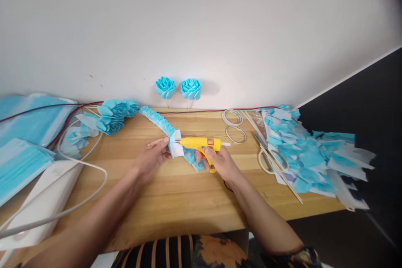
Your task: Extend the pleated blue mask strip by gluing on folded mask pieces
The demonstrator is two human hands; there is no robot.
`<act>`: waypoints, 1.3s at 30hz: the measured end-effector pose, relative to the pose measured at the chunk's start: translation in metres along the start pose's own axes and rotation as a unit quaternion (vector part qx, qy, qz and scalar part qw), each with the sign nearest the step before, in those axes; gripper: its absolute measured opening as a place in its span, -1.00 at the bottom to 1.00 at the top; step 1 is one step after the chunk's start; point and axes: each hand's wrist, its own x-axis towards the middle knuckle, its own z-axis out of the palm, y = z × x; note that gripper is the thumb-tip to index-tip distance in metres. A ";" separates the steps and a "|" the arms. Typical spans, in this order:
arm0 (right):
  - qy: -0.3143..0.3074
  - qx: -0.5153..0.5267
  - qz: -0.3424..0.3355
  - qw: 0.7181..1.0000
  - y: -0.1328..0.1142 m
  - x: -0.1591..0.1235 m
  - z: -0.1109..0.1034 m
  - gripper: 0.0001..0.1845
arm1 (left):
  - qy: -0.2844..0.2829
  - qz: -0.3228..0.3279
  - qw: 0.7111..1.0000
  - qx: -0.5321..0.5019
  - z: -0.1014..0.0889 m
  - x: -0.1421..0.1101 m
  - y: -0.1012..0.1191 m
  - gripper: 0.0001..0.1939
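With our left hand we pinch the strip, fingers closed on its white patch; it slants from near the table's back edge to mid-table. Our right hand's fingers wrap the glue gun, nozzle over that patch. Near the right edge we have scissors; two flowers stand along the back edge.

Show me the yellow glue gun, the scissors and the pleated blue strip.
Yellow glue gun [195, 143], head view: on its yellow body.
Scissors [262, 142], head view: on the blades.
Pleated blue strip [159, 122], head view: on its ruffled far section.
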 end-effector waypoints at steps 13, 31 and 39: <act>0.004 0.015 -0.008 1.000 0.006 0.000 -0.006 -0.45 | -0.011 -0.013 1.000 -0.013 0.003 -0.001 0.003 -0.60; 0.007 -0.039 -0.022 0.999 0.007 -0.003 -0.012 -0.48 | -0.020 -0.007 1.000 -0.016 0.005 -0.003 0.004 -0.59; 0.104 -0.436 -0.152 0.881 0.008 0.001 -0.050 -0.34 | 0.018 0.000 0.998 -0.056 0.003 -0.002 0.006 -0.69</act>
